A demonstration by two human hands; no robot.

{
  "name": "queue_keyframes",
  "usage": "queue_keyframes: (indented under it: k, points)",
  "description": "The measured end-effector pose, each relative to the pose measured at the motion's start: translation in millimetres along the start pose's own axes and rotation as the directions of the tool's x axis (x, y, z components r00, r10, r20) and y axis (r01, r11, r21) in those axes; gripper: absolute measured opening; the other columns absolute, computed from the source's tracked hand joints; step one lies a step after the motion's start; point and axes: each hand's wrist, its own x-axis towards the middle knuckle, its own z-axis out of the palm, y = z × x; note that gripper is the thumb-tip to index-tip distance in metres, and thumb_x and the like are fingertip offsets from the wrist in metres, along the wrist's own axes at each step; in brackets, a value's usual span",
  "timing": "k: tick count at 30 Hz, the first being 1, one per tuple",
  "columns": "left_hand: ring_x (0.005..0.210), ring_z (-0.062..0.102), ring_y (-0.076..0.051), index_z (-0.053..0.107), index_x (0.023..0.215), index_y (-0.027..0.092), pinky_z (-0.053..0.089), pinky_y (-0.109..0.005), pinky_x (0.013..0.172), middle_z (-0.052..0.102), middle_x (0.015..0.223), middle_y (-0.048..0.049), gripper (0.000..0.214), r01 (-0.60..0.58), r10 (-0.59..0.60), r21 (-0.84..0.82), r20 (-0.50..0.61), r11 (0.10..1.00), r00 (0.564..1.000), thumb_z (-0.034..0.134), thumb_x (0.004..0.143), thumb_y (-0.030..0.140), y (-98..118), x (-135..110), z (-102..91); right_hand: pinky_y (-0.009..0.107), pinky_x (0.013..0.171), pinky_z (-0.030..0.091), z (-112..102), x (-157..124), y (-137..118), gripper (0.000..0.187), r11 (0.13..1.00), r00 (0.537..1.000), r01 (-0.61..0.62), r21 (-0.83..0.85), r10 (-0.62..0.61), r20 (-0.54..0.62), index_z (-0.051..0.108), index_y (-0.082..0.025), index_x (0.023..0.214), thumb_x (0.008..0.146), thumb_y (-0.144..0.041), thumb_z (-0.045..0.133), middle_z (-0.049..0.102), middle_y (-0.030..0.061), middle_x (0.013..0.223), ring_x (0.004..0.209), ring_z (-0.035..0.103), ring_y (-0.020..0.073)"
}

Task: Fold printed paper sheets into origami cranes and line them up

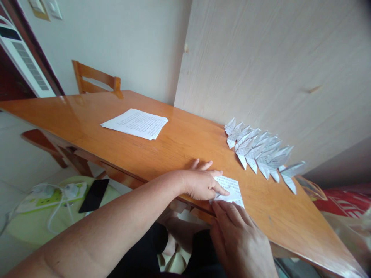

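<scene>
A small folded piece of printed paper lies at the table's near edge, under both hands. My left hand rests on its left part with fingers spread, the index finger stretched across the paper and other fingers on the wood. At the paper's near edge is my right hand, its fingers held close together on the paper; the fingertips are partly hidden. Beyond, to the right, stand several folded paper pieces with pointed ends, packed in rows. One more folded piece sits apart at their right end.
A stack of printed sheets lies on the wooden table at the left. A wooden board rises behind. Lower left, a stool bears a power strip and a black phone. A red bag is at the right.
</scene>
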Motion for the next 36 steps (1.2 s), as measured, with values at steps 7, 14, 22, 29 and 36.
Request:
queue_keyframes:
  k: [7, 14, 22, 29, 36]
  points:
    - [0.152, -0.006, -0.035, 0.056, 0.132, 0.052, -0.011, -0.070, 0.111, 0.022, 0.163, 0.0093, 0.046, 0.006, -0.006, -0.014, 0.009, 1.000, 1.000, 0.047, 0.090, 0.037, 0.3, -0.2, -0.3, 0.049, 0.084, 0.058, -0.5, 1.1, -2.1, 0.033, 1.000, 1.000, -0.024, -0.014, 0.024, 0.005, 0.065, -0.014, 0.120, 0.089, -0.019, 0.052, 0.070, 0.0137, 0.108, 0.097, 0.065, 0.0311]
    - [0.152, -0.005, -0.035, 0.056, 0.132, 0.052, -0.010, -0.070, 0.111, 0.023, 0.164, 0.0073, 0.045, -0.001, 0.001, 0.002, 0.004, 1.000, 1.000, 0.046, 0.090, 0.038, 0.6, 0.3, -0.3, 0.054, 0.099, 0.051, -0.1, 1.3, -2.0, 0.034, 1.000, 0.999, -0.025, -0.002, 0.026, 0.027, 0.064, -0.016, 0.120, 0.087, -0.018, 0.056, 0.070, 0.0098, 0.110, 0.098, 0.066, 0.0290]
    - [0.152, -0.004, -0.036, 0.056, 0.132, 0.053, -0.010, -0.070, 0.111, 0.024, 0.163, 0.0095, 0.046, 0.007, -0.007, -0.005, 0.002, 1.000, 1.000, 0.047, 0.089, 0.037, 1.0, 0.4, -0.4, 0.057, 0.099, 0.049, -2.6, 1.9, -4.9, 0.038, 0.999, 0.999, -0.043, 0.003, 0.043, 0.008, 0.065, -0.015, 0.120, 0.082, -0.021, 0.059, 0.070, 0.0104, 0.110, 0.098, 0.066, 0.0304]
    - [0.152, -0.003, -0.035, 0.055, 0.131, 0.055, -0.010, -0.070, 0.111, 0.025, 0.163, 0.0109, 0.047, 0.014, -0.014, 0.003, -0.002, 1.000, 1.000, 0.047, 0.089, 0.038, 0.4, 1.6, 0.7, 0.058, 0.096, 0.051, -4.2, 4.4, -8.5, 0.038, 0.998, 0.998, -0.063, 0.008, 0.063, -0.009, 0.067, -0.015, 0.116, 0.080, -0.022, 0.061, 0.071, 0.0105, 0.108, 0.095, 0.066, 0.0317]
    - [0.152, -0.003, -0.035, 0.056, 0.130, 0.054, -0.009, -0.070, 0.111, 0.026, 0.162, 0.0106, 0.046, 0.014, -0.014, 0.007, 0.001, 1.000, 1.000, 0.046, 0.089, 0.037, -0.4, 1.8, 1.1, 0.059, 0.092, 0.053, -7.3, 4.9, -11.2, 0.044, 0.998, 0.998, -0.062, 0.025, 0.061, 0.033, 0.064, -0.014, 0.122, 0.078, -0.024, 0.063, 0.069, 0.0117, 0.110, 0.097, 0.063, 0.0332]
